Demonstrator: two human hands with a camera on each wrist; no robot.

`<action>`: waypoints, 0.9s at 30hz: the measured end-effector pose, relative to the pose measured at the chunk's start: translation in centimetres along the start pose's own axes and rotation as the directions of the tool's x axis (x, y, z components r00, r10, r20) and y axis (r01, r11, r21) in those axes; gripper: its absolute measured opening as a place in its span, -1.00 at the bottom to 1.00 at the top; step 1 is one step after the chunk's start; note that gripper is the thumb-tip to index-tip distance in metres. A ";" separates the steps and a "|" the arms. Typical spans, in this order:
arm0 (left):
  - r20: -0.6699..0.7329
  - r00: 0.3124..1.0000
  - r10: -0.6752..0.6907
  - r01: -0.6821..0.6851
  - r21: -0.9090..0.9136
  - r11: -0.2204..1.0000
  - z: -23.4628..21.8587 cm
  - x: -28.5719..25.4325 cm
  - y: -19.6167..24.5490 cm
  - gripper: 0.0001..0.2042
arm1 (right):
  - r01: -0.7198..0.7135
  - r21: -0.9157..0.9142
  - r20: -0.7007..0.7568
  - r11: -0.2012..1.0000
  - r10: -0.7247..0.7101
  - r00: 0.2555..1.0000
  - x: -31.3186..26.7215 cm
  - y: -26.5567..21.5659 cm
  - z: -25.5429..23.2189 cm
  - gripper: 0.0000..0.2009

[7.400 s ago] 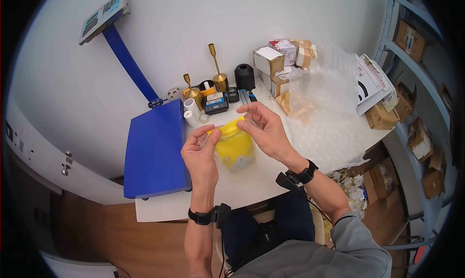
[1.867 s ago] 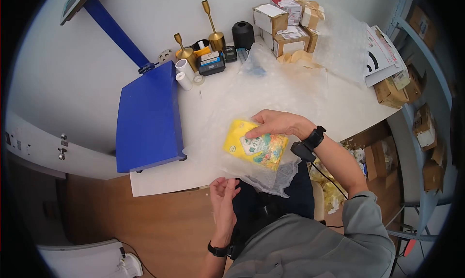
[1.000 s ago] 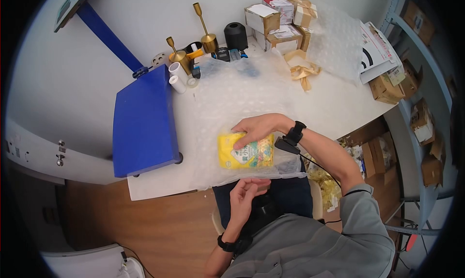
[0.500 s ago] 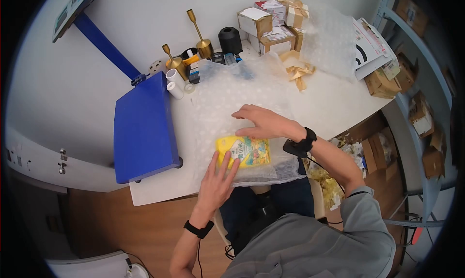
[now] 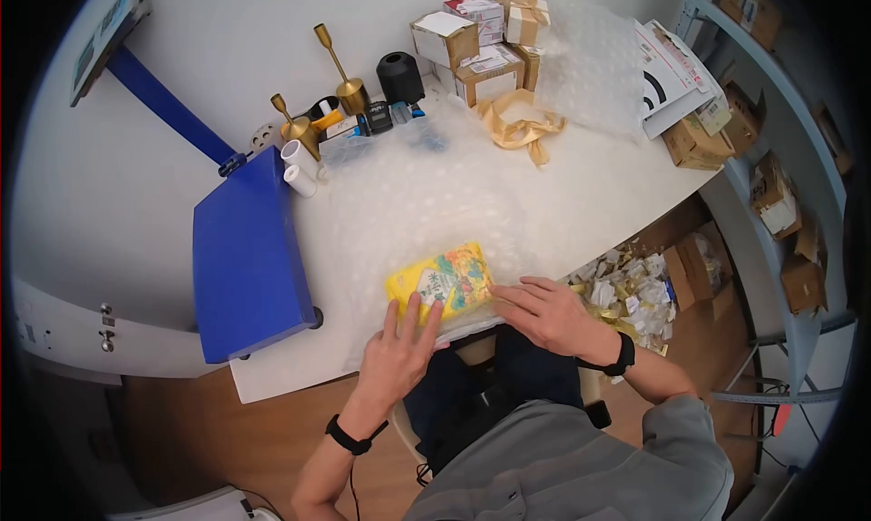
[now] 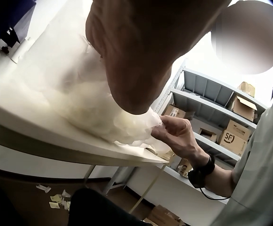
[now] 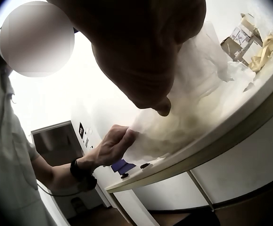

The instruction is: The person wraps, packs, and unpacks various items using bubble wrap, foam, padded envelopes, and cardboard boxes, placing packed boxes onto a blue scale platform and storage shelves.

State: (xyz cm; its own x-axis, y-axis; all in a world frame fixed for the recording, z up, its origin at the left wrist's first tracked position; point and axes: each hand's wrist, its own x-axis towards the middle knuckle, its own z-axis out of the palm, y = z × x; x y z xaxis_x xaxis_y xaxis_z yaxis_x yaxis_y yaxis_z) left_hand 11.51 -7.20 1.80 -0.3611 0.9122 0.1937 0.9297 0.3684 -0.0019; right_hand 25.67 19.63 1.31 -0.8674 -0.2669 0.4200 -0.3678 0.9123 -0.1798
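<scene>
A yellow printed pack point(image 5: 442, 283) lies slightly turned on a sheet of bubble wrap point(image 5: 408, 194) near the table's front edge. My left hand point(image 5: 396, 358) has its fingertips over the pack's lower left side; in the right wrist view this left hand point(image 7: 114, 145) pinches the wrap's edge. To the right of the pack, my right hand point(image 5: 552, 319) is at the near edge of the wrap, and in the left wrist view the right hand point(image 6: 179, 137) pinches the wrap between thumb and fingers. Both thumbs are mostly hidden in the head view.
A blue platform scale point(image 5: 245, 258) stands left. Behind the wrap are white rolls point(image 5: 298, 167), brass candle holders point(image 5: 352, 94) and a black holder point(image 5: 400, 78). Stacked boxes point(image 5: 490, 72), tan ribbon point(image 5: 522, 131) and more bubble wrap point(image 5: 590, 67) are at the back right, with shelves point(image 5: 771, 94) beyond.
My right hand has come down from above the pack to the wrap's near edge and taken hold there. The pack has turned slightly, its right end farther back. My left hand stays beside it.
</scene>
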 end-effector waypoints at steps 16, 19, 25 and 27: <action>0.018 1.000 0.010 -0.002 -0.396 0.918 -1.3 5.9 -3.8 -0.44 | -0.018 0.259 0.057 0.966 0.003 0.998 1.5 1.6 -0.1 -0.84; 0.305 0.951 -0.057 0.202 -0.470 0.859 -1.9 7.7 -4.5 -0.36 | 0.053 0.230 -0.011 0.972 -0.052 0.999 0.6 2.0 0.5 -0.85; 0.109 0.988 -0.109 0.149 -0.499 0.853 -0.3 8.0 -4.9 -0.38 | 0.174 0.066 0.057 0.982 -0.178 0.982 -1.1 0.4 0.1 -0.82; 0.108 0.989 -0.098 0.141 -0.517 0.845 -0.1 8.3 -5.0 -0.37 | 0.177 0.076 0.056 0.981 -0.182 0.982 -1.4 0.7 0.6 -0.84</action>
State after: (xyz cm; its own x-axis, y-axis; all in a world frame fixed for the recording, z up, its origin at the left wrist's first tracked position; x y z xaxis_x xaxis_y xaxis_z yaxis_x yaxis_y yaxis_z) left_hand 3.86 -1.45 3.57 -0.4566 0.8856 0.0856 0.7722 0.3466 0.5325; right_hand 26.39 20.42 0.03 -0.8033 -0.4453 0.3955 -0.5404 0.8241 -0.1698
